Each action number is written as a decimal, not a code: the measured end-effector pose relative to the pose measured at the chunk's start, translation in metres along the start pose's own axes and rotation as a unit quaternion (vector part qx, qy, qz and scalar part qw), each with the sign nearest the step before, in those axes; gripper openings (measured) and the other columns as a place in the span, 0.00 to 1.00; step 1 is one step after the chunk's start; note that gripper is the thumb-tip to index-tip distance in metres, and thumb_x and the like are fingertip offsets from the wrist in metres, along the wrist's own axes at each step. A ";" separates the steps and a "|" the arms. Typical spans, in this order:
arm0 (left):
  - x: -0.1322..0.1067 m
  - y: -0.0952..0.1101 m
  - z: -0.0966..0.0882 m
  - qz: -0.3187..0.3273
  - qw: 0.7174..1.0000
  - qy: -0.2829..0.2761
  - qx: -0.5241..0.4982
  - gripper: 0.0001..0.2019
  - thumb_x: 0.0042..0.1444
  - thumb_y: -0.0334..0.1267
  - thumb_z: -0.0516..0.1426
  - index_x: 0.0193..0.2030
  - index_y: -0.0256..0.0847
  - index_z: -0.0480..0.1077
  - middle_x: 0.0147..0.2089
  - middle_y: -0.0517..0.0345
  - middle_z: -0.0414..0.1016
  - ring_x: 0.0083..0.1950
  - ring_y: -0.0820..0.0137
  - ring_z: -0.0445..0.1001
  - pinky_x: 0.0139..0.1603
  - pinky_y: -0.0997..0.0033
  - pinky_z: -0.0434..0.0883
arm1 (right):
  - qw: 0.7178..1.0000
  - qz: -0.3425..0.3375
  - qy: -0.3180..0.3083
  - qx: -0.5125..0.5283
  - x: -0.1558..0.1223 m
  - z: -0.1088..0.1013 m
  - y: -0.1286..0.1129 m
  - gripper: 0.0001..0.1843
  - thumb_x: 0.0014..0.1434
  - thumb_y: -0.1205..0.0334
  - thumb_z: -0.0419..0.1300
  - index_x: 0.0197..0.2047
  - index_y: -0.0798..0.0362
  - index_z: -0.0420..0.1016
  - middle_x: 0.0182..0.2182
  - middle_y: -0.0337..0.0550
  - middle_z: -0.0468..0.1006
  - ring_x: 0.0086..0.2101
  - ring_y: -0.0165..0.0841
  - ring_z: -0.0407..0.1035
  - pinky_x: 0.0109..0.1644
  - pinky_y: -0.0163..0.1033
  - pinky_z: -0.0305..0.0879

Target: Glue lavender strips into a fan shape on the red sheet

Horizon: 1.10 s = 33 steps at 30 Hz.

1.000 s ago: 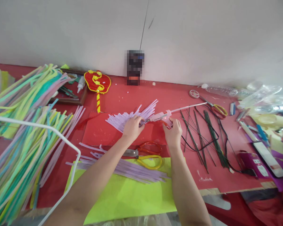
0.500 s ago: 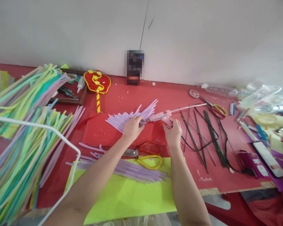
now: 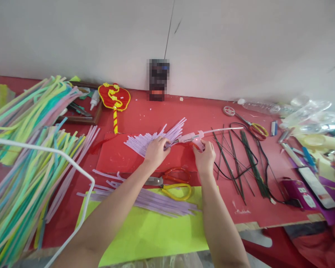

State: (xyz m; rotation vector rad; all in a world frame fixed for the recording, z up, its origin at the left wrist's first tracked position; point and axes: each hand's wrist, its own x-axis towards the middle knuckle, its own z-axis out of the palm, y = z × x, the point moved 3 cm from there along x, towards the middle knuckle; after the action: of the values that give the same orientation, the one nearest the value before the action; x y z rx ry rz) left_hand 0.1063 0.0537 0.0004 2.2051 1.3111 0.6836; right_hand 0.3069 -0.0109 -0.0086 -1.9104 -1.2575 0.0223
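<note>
My right hand [image 3: 204,158] grips a pink hot glue gun [image 3: 194,138], with a long clear glue stick [image 3: 223,129] poking out of its back end. The nozzle points left, toward my left hand [image 3: 157,150]. My left hand is closed at the right end of a fan of lilac pipe cleaners [image 3: 145,142], close to the nozzle; its fingertips partly hide what they pinch. The fan lies over a red sheet [image 3: 114,160]. Nearer to me, scissors with one red and one yellow handle [image 3: 181,191] rest on loose lilac pipe cleaners [image 3: 162,203] and a lime-green sheet [image 3: 156,238].
Multicoloured pipe cleaner bundles [image 3: 44,178] fill the left side, with a white bar [image 3: 58,150] crossing in front. A red and yellow fan [image 3: 115,97] lies behind. On the right are green wire stems [image 3: 252,163], a black cord, more scissors [image 3: 258,130], a purple power box [image 3: 298,193] and a phone [image 3: 318,188].
The glue stick's far end has dipped slightly. Both hands hold nearly the same places; the whole view has shifted a little.
</note>
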 end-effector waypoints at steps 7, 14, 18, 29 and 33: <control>0.000 0.000 0.000 0.001 1.000 -0.002 -0.004 0.07 0.53 0.30 0.59 0.39 0.41 0.71 0.35 0.59 0.73 0.38 0.69 0.72 0.42 0.69 0.69 | 1.000 -0.001 0.014 -0.007 0.000 -0.001 0.001 0.13 0.53 0.59 0.59 0.43 0.53 0.69 0.38 0.47 0.72 0.41 0.38 0.66 0.48 0.46 0.64; 0.000 0.000 0.000 0.003 1.000 -0.001 -0.011 0.06 0.53 0.30 0.59 0.39 0.41 0.71 0.35 0.59 0.73 0.37 0.69 0.72 0.42 0.69 0.68 | 1.000 0.013 0.025 -0.004 0.002 -0.002 0.004 0.14 0.53 0.59 0.59 0.43 0.53 0.69 0.39 0.47 0.72 0.40 0.38 0.65 0.49 0.46 0.63; 0.000 -0.001 0.001 0.003 1.000 -0.001 -0.005 0.06 0.53 0.30 0.59 0.39 0.41 0.71 0.35 0.59 0.73 0.37 0.70 0.72 0.42 0.69 0.68 | 0.999 0.020 0.027 -0.010 0.002 -0.002 0.005 0.14 0.53 0.59 0.58 0.43 0.53 0.69 0.39 0.47 0.72 0.40 0.37 0.65 0.49 0.46 0.63; 0.000 -0.002 0.002 0.008 1.000 0.005 -0.003 0.06 0.53 0.30 0.59 0.39 0.41 0.71 0.34 0.59 0.72 0.37 0.70 0.71 0.42 0.69 0.68 | 0.998 0.043 0.031 -0.036 0.005 -0.002 0.009 0.14 0.53 0.60 0.58 0.43 0.54 0.68 0.40 0.49 0.72 0.41 0.39 0.65 0.50 0.46 0.62; 0.000 -0.002 0.002 0.009 1.000 0.006 -0.001 0.06 0.53 0.30 0.60 0.38 0.41 0.71 0.34 0.60 0.72 0.36 0.70 0.71 0.41 0.69 0.68 | 0.997 0.053 0.038 -0.045 0.006 -0.004 0.009 0.15 0.53 0.60 0.58 0.44 0.54 0.68 0.42 0.51 0.72 0.44 0.40 0.65 0.51 0.46 0.62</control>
State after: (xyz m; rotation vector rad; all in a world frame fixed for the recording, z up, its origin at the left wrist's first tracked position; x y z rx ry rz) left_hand 0.1062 0.0549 -0.0026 2.2170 1.2958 0.7063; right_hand 0.3186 -0.0097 -0.0096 -2.0357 -1.1220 -0.0525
